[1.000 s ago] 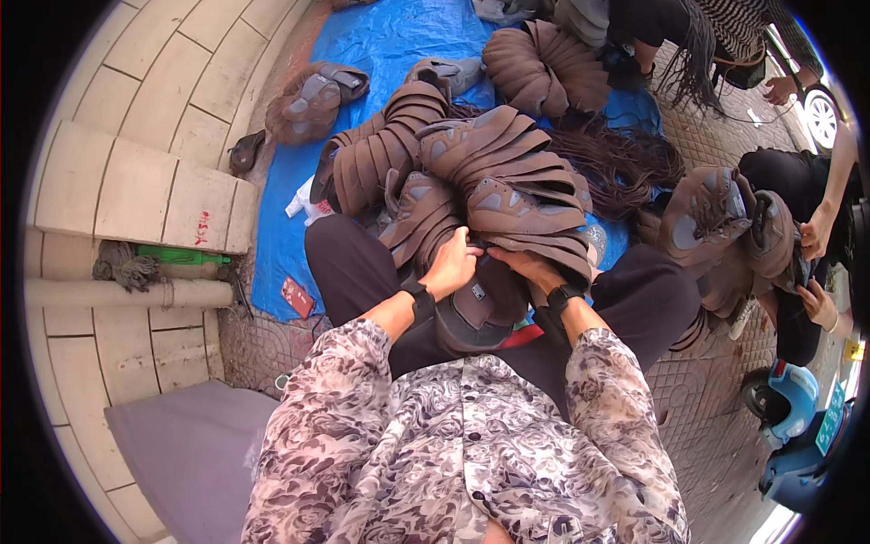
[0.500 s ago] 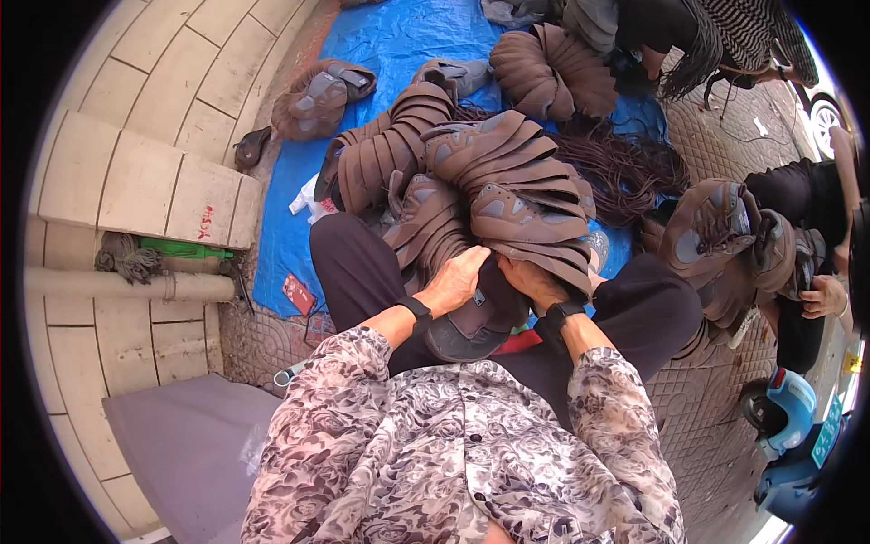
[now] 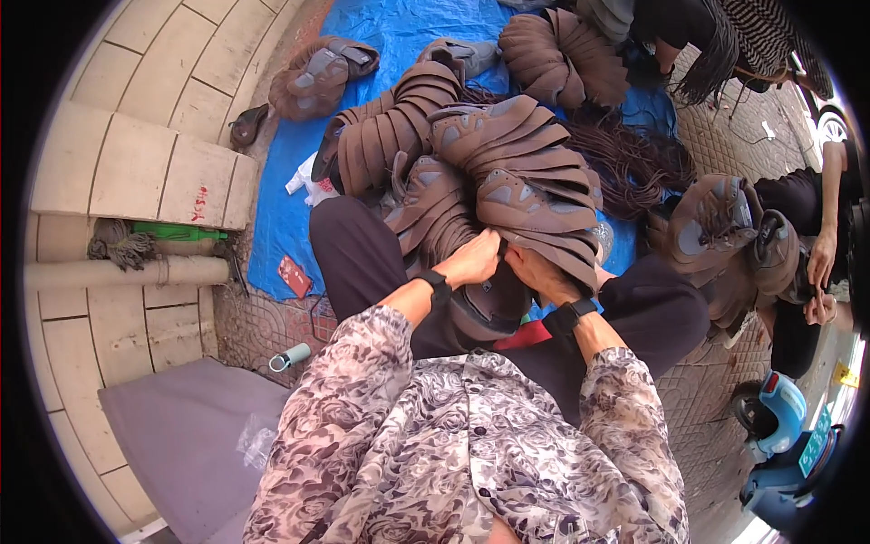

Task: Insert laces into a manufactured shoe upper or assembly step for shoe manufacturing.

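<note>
Nested brown and grey shoe uppers (image 3: 535, 204) form a long curved row in front of my crossed legs. One upper (image 3: 489, 304) lies in my lap, its dark opening facing me. At its top edge the fingers of my left hand (image 3: 473, 260) are pinched together, apparently on the upper. Close beside it, my right hand (image 3: 536, 274) curls with its fingers bent at the same upper, under the end of the row. The fingertips meet near each other, and whatever small part they grip is hidden. Both wrists wear dark bands.
More nested uppers (image 3: 562, 59) rest on a blue tarp (image 3: 281, 245), near a heap of brown laces (image 3: 634, 168). A coworker's hands (image 3: 821, 281) work by uppers at right. A red phone-like object (image 3: 294, 276), a pale green bottle (image 3: 290, 357) and a tiled wall (image 3: 136, 172) are at left.
Both hands have shifted slightly up and right at the upper, fingertips still close together. The coworker's second hand has come down to meet the other. The view has moved slightly.
</note>
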A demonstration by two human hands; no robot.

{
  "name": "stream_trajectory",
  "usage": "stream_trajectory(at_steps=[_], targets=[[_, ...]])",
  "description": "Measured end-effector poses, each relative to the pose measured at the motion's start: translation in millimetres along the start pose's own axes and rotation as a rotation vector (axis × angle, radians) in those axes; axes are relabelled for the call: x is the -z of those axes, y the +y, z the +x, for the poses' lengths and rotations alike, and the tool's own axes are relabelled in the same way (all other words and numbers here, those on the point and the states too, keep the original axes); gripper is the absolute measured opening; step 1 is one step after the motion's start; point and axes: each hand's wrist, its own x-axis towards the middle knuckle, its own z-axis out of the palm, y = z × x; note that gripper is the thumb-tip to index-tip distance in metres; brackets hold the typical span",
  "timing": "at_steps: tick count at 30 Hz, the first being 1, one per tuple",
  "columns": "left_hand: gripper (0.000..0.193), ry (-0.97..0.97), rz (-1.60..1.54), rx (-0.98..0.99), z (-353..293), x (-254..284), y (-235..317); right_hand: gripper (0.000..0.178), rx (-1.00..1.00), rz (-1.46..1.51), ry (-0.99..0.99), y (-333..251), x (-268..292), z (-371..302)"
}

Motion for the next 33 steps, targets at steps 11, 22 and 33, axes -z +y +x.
stream_trajectory(at_steps=[11, 22, 33], targets=[[0.023, -0.097, -0.602, 0.365, -6, 33, 19, 0.015, 0.012, 0.159, -0.134, -13, 24, -6], [0.027, -0.288, -0.816, 0.335, -34, 40, 40, 0.015, -0.099, 0.145, -0.230, -84, 62, -46], [0.027, -0.417, -1.190, 0.352, 11, 34, 9, 0.031, -0.335, 0.903, -0.362, 19, 129, 19]])
